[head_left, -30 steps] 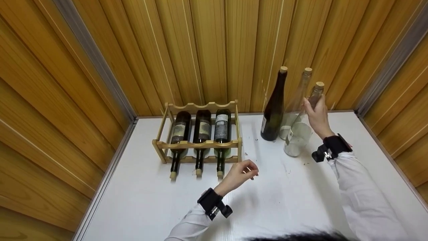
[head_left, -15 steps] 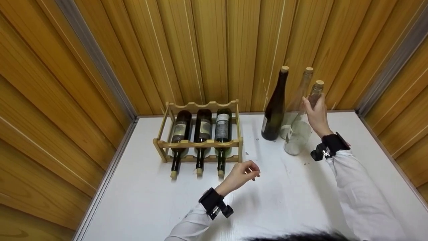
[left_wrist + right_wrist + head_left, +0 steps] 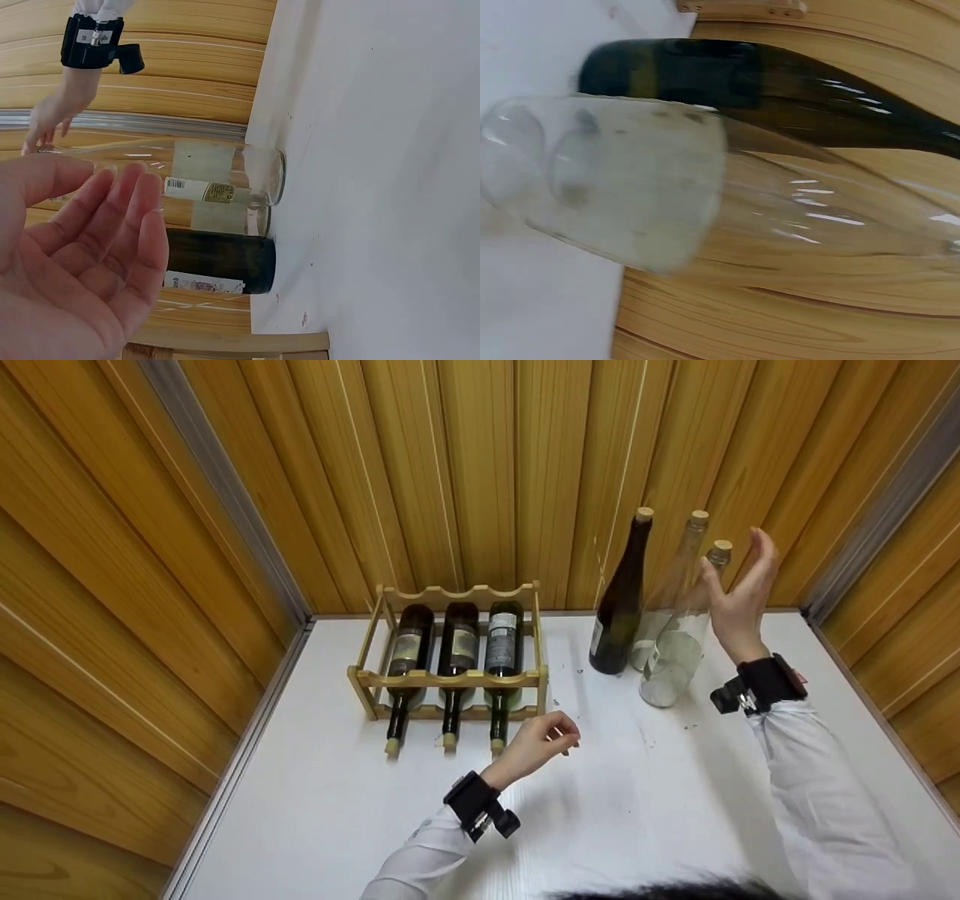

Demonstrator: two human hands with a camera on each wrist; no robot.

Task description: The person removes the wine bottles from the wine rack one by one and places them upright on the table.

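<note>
My right hand (image 3: 741, 604) is beside the neck of the nearest clear glass bottle (image 3: 670, 664), fingers raised and spread, thumb close to the neck. That bottle stands upright with a cork in its top; its pale label fills much of the right wrist view. Behind it stand a second corked clear bottle (image 3: 685, 556) and, to the left, a dark wine bottle (image 3: 620, 600). My left hand (image 3: 534, 744) hovers over the table near the rack's front right corner. Its fingers are loosely curled, and the left wrist view shows nothing in the palm (image 3: 67, 300).
A wooden wine rack (image 3: 367, 681) stands at the back left. Three dark corked wine bottles lie in it, necks toward me, the rightmost (image 3: 502, 641) with a grey label. Wood-panelled walls (image 3: 480, 472) close off the white table (image 3: 300, 810) at the back and sides.
My right hand has let go of the front clear bottle's neck, spread its fingers and moved slightly right. The bottle remains standing. My left hand has hardly moved.
</note>
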